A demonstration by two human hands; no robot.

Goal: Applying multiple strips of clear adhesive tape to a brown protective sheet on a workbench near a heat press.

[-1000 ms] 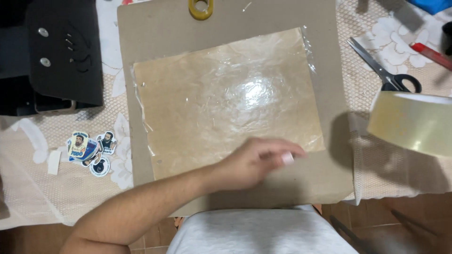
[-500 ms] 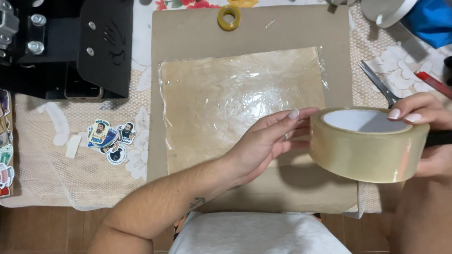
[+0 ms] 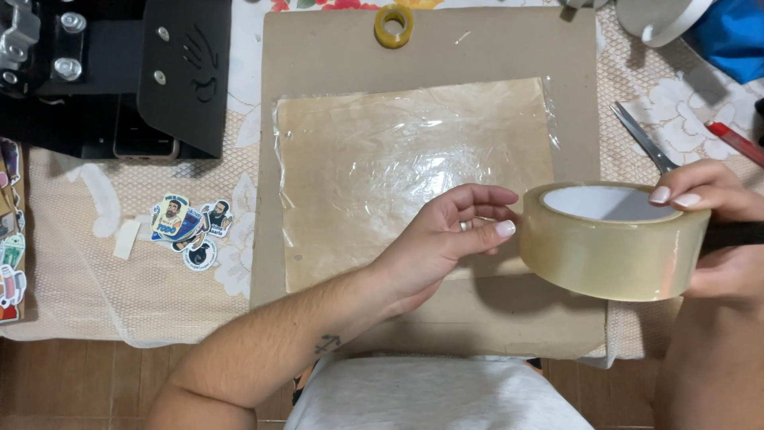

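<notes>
The right hand [image 3: 716,231] holds a wide roll of clear packing tape [image 3: 613,243] up above the lower right corner of a brown cardboard sheet [image 3: 430,48]. Its fingers [image 3: 676,191] curl over the top rim of the roll, with the thumb side hidden behind it, so the grip is a pinch across the ring. The left hand [image 3: 446,239] reaches in from the lower left, fingers loosely curved and slightly apart, the fingertips [image 3: 503,229] touching or just beside the near face of the roll, as if feeling for the loose end of the tape; whether they have caught it cannot be told.

A sheet of clear plastic film [image 3: 414,167] lies flat on the cardboard, crinkled and shiny. A small yellow tape ring [image 3: 394,25] sits near the top edge of the cardboard. On the lace-covered tabletop [image 3: 72,263] lie a few stickers [image 3: 191,227] to the left, a black metal device [image 3: 119,72] in the upper left, and scissors [image 3: 641,139] and a red pen [image 3: 736,143] to the right.

The roll looks light and stiff, with a firm core, so it is best held through or across the ring. The tape itself is likely thin, sticky and quick to fold onto itself, so the free end wants a pinch at its very edge, kept taut.
</notes>
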